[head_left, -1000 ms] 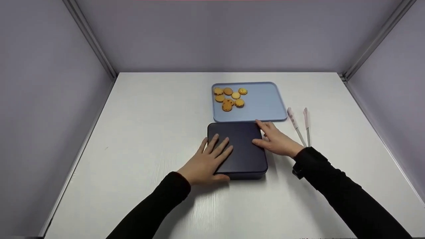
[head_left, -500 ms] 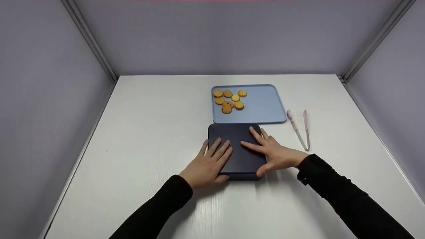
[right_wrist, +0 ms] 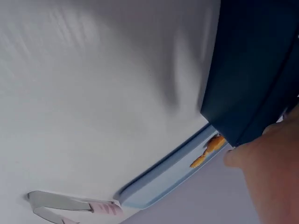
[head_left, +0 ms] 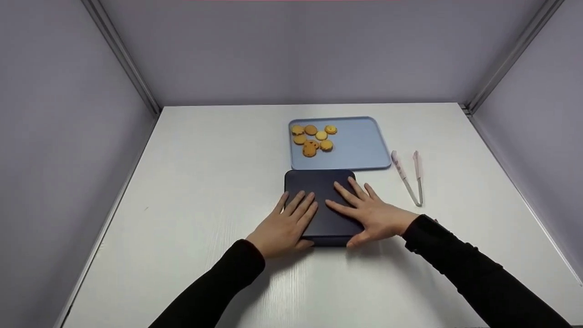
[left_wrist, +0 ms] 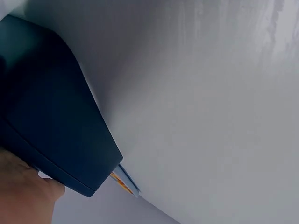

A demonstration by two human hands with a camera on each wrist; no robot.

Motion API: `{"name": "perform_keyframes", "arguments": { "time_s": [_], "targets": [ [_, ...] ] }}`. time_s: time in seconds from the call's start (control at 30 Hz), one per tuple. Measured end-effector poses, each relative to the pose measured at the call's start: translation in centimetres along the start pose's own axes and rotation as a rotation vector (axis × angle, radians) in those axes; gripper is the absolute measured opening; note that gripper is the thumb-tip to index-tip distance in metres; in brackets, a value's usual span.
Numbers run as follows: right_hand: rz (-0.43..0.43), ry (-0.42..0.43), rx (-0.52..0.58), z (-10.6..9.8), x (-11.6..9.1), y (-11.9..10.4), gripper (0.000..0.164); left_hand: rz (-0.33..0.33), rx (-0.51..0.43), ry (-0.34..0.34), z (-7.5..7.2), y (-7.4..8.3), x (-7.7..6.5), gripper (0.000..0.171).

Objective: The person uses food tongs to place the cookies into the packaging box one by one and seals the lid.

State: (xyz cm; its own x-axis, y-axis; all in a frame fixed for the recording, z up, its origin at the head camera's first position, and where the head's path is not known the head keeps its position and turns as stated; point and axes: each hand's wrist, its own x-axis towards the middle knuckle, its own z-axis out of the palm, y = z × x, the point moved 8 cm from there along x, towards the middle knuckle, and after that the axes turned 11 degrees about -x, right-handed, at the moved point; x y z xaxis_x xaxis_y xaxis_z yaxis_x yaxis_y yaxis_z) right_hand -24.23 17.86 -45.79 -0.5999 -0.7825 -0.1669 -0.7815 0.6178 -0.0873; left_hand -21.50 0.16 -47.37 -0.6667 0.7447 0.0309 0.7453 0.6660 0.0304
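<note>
A dark navy rectangular box with its lid on sits at the middle of the white table. My left hand rests on the left part of the lid, fingers straight, thumb low at the front side. On the right part lies my right hand, its fingers spread over the lid and its thumb at the front right corner. In the left wrist view the box's side wall shows a thin seam under the lid. The inside of the box is hidden.
Just behind the box lies a light blue tray with several cookies on its left half. To the right, tongs with pink-and-white tips lie on the table. Grey panels stand at the back and both sides.
My right hand has moved from the box's right edge onto the top of the lid, its fingers spreading and its thumb coming to the front corner. The left hand has stayed nearly still.
</note>
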Motion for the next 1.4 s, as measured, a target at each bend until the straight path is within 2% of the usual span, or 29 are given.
{"name": "perform_keyframes", "arguments": {
  "time_s": [0.2, 0.47, 0.67, 0.97, 1.1, 1.27, 1.4],
  "targets": [
    [-0.038, 0.109, -0.127, 0.7, -0.1, 0.0, 0.106, -0.007, 0.008, 0.006, -0.1, 0.2, 0.1, 0.089],
    [-0.067, 0.143, -0.248, 0.9, -0.2, 0.0, 0.094, -0.012, 0.022, 0.0, 0.0, 0.2, 0.2, 0.088],
    [-0.087, 0.172, -0.334, 1.0, -0.4, -0.1, 0.092, -0.004, 0.02, 0.0, 0.1, 0.3, 0.4, 0.087],
    [-0.093, 0.157, -0.315, 1.2, -0.2, -0.1, 0.1, 0.012, -0.008, 0.018, 0.2, 0.2, 0.3, 0.101],
    [-0.09, 0.16, -0.326, 1.1, -0.3, -0.2, 0.106, 0.019, -0.009, 0.033, 0.2, 0.3, 0.3, 0.099],
    [-0.076, 0.185, -0.357, 1.1, -0.3, -0.5, 0.102, 0.027, 0.02, 0.049, 0.4, 0.3, 0.3, 0.095],
    [-0.069, 0.201, -0.367, 1.2, -0.2, -0.7, 0.102, 0.022, 0.01, 0.063, 0.6, 0.2, 0.2, 0.095]
  ]
}}
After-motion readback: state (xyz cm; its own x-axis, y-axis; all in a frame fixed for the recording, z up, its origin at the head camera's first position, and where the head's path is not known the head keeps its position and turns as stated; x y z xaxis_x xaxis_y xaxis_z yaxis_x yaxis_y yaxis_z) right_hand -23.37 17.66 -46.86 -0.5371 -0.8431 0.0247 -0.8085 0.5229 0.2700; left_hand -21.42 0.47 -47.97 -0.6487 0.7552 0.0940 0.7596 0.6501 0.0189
